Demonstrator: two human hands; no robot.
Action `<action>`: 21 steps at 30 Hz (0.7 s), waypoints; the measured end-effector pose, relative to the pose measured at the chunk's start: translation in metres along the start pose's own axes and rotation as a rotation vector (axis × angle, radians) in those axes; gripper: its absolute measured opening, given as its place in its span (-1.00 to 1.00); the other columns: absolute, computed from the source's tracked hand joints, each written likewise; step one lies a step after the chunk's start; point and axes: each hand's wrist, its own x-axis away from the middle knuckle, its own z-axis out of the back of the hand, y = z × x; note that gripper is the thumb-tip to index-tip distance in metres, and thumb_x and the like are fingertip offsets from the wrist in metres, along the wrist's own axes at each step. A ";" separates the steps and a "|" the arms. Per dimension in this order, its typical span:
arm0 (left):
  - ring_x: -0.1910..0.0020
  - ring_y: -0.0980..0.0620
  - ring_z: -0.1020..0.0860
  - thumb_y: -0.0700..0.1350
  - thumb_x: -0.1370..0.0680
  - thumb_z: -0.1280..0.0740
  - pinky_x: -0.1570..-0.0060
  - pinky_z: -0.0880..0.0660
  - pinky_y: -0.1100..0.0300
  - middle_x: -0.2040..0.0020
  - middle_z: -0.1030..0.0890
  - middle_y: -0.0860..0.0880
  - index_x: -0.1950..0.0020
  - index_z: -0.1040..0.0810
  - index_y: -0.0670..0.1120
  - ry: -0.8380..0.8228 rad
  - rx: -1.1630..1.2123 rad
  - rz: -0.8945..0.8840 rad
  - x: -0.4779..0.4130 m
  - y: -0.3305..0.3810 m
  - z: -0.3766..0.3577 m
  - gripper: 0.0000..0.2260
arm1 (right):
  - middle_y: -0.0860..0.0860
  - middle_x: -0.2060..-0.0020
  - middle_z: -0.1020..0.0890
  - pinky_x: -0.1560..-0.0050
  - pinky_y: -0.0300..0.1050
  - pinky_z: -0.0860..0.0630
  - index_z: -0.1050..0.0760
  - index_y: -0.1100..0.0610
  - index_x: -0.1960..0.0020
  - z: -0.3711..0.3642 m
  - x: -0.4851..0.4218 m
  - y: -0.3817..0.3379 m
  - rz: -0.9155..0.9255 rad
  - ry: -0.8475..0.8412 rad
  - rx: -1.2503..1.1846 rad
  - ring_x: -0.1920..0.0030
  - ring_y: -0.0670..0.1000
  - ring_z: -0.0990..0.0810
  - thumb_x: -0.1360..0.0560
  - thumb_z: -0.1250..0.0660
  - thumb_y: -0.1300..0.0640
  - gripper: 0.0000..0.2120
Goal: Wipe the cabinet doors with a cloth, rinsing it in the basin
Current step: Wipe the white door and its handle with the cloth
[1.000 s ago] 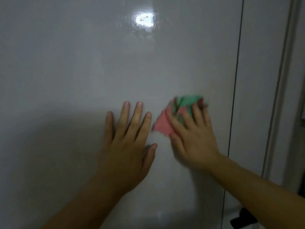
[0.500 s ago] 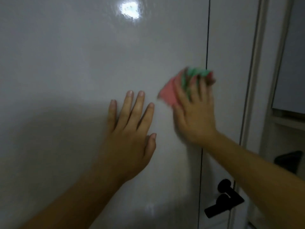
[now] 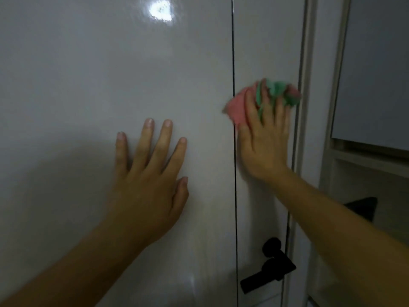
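Head camera looks at two glossy white cabinet doors divided by a thin dark vertical seam (image 3: pixel 233 63). The left door (image 3: pixel 88 85) fills most of the view and carries a bright reflected light spot (image 3: pixel 160 10) near its top. The right door (image 3: pixel 265 41) is a narrow panel ending at a pale frame strip (image 3: pixel 306 52).

The left hand (image 3: pixel 148 180) lies flat on the left door, palm against the surface, fingers spread and pointing up, thumb out to the right. Its grip is open and holds nothing.

The right hand (image 3: pixel 263 138) presses on the right door just right of the seam, fingers pointing up. Under its fingers is a bunched cloth (image 3: pixel 238 105), pink on the left and green on the right, which it pins against the panel; the fingers curl over the folds, so the grip is closed on the cloth. The cloth's pink corner reaches to the seam, and its green end lies close to the frame strip. Hand and cloth are slightly blurred.

Below the right forearm, a black lever handle (image 3: pixel 269 270) sticks out from the right door, pointing down-left. Further right is a pale shelf unit (image 3: pixel 363 160) with a dark object (image 3: pixel 363 207) partly hidden behind the arm.
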 end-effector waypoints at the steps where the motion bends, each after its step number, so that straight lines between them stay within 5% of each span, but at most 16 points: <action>1: -0.63 -0.32 -0.02 0.08 -0.62 -0.08 -0.48 0.02 -0.45 -0.64 -0.13 -0.25 -0.59 -0.31 -0.15 0.001 -0.006 0.004 0.000 0.001 0.000 -0.42 | 0.18 -0.64 -0.02 -0.56 0.38 0.12 0.01 0.07 -0.66 0.002 -0.007 0.008 -0.025 0.025 -0.028 -0.62 0.32 0.08 -0.71 0.07 -0.06 -0.45; 5: -0.62 -0.35 -0.04 0.08 -0.61 -0.07 -0.45 0.02 -0.50 -0.63 -0.14 -0.26 -0.57 -0.33 -0.17 0.004 -0.011 0.047 -0.002 0.010 0.000 -0.42 | 0.15 -0.64 -0.04 -0.57 0.35 0.10 0.03 0.04 -0.64 -0.012 0.033 -0.023 -0.102 0.031 -0.063 -0.62 0.31 0.03 -0.70 0.07 -0.05 -0.46; 9: -0.61 -0.35 -0.07 0.07 -0.60 -0.07 -0.43 0.00 -0.52 -0.63 -0.16 -0.27 -0.56 -0.35 -0.18 0.024 -0.024 0.074 -0.002 0.015 -0.002 -0.42 | 0.03 -0.62 0.00 -0.59 0.26 0.18 0.00 -0.01 -0.64 -0.018 0.084 -0.018 0.185 -0.098 -0.039 -0.60 0.31 -0.03 -0.68 0.01 -0.07 -0.45; 15: -0.62 -0.33 -0.07 0.07 -0.58 -0.08 -0.43 0.00 -0.50 -0.63 -0.16 -0.25 -0.56 -0.35 -0.17 0.027 -0.004 0.059 0.001 0.012 -0.002 -0.41 | 0.10 -0.65 0.03 -0.59 0.28 0.15 0.11 -0.02 -0.66 -0.002 0.007 0.022 -0.160 0.025 -0.065 -0.62 0.25 0.07 -0.71 0.13 -0.08 -0.46; 18: -0.61 -0.34 -0.08 0.08 -0.58 -0.07 -0.42 0.00 -0.49 -0.63 -0.17 -0.25 -0.56 -0.35 -0.17 0.037 -0.032 0.057 0.000 0.012 -0.006 -0.40 | 0.10 -0.65 0.03 -0.60 0.24 0.17 0.09 0.03 -0.66 -0.007 0.034 0.018 -0.152 0.062 -0.094 -0.63 0.22 0.09 -0.72 0.16 -0.07 -0.47; 21: -0.61 -0.35 -0.07 0.09 -0.57 -0.08 -0.41 0.02 -0.49 -0.63 -0.15 -0.26 -0.57 -0.33 -0.18 0.053 -0.037 0.097 0.000 0.020 -0.009 -0.39 | 0.08 -0.65 0.09 -0.60 0.22 0.22 0.17 0.00 -0.66 -0.020 0.112 0.011 -0.099 -0.073 -0.134 -0.63 0.23 0.08 -0.73 0.20 -0.08 -0.47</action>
